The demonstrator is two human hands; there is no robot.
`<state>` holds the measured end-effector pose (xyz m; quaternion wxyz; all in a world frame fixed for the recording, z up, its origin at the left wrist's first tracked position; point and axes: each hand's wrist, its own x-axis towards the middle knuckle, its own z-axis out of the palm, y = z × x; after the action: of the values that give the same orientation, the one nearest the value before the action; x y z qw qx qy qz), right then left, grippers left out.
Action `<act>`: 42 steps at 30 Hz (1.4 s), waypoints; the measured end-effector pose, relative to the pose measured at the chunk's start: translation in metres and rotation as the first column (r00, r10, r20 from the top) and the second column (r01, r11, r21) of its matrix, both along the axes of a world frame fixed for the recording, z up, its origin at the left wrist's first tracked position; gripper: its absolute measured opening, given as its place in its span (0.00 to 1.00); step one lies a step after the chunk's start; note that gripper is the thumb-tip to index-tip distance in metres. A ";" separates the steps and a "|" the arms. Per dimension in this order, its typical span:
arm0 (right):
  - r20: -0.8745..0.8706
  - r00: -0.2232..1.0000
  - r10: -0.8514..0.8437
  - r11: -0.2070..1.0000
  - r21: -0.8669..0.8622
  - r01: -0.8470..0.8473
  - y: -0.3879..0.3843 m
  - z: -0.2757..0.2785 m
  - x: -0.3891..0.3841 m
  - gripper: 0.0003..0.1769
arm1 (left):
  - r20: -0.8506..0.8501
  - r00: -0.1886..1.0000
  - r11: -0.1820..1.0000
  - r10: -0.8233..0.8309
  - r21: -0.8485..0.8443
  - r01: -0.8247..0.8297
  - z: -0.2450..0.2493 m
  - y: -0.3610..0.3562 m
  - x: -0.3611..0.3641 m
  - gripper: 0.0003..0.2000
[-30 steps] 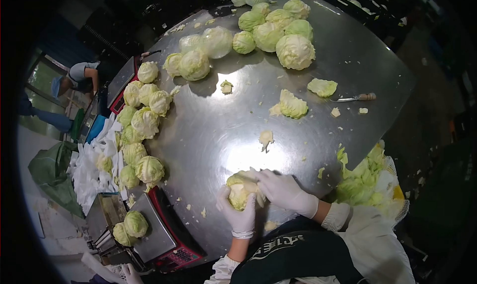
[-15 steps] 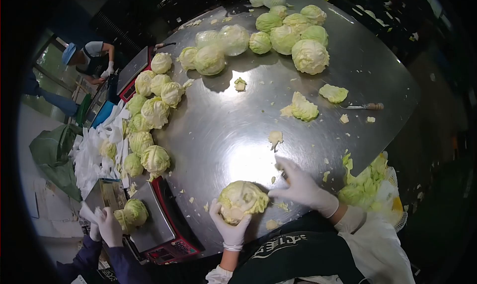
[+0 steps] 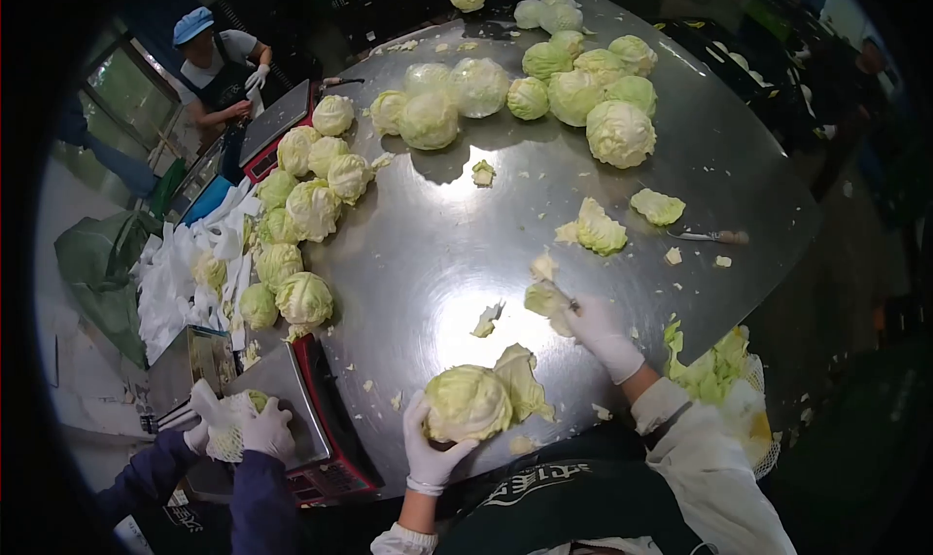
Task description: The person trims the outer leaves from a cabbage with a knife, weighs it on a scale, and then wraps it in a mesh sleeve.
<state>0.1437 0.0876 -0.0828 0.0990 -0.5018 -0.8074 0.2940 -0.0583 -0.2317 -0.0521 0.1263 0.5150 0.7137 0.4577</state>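
Note:
My left hand [image 3: 434, 450], in a white glove, grips the side of a pale green cabbage [image 3: 468, 406] near the table's front edge. A loosened outer leaf [image 3: 525, 382] spreads from its right side. My right hand [image 3: 603, 339], also gloved and slightly blurred, is closed around a small knife [image 3: 571, 305], whose handle is mostly hidden in the fingers. Against the blade side lies a cut leaf piece [image 3: 544, 300]. Left of it, a leaf scrap [image 3: 488, 320] rests on the metal table [image 3: 408, 273].
Cabbages [image 3: 304, 299] line the left side; more cabbages [image 3: 622, 134] sit at the back. Another knife [image 3: 714, 236] lies right, near loose leaves [image 3: 598, 229]. At lower left, a co-worker's gloved hands [image 3: 267, 429] handle a netted cabbage by a red scale [image 3: 335, 448]. Leaf waste [image 3: 714, 365] fills a bag at right.
My right hand has moved up and away from the cabbage; a leaf piece is now beside it. The cabbage has turned and a leaf hangs off it. The co-worker's hands now hold a netted cabbage.

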 end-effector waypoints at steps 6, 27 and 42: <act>-0.031 0.975 0.219 0.970 -0.101 -0.221 -0.046 0.095 -0.010 0.43 | 0.638 0.718 0.958 0.278 -0.134 -0.253 0.014 -0.011 0.027 0.52; -0.478 0.839 0.259 0.893 -0.212 -0.396 -0.069 0.064 -0.006 0.15 | 0.035 0.999 0.997 -0.006 -0.075 0.009 0.010 0.032 0.048 0.61; -0.543 0.763 0.350 0.821 -0.214 -0.529 -0.088 0.051 0.000 0.42 | -0.064 0.966 0.944 -0.252 -0.236 0.231 0.036 0.037 -0.004 0.39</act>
<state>0.1435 -0.0002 -0.0315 0.1311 -0.2148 -0.7860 0.5646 -0.0624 -0.1946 -0.0158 0.2060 0.6017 0.6976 0.3300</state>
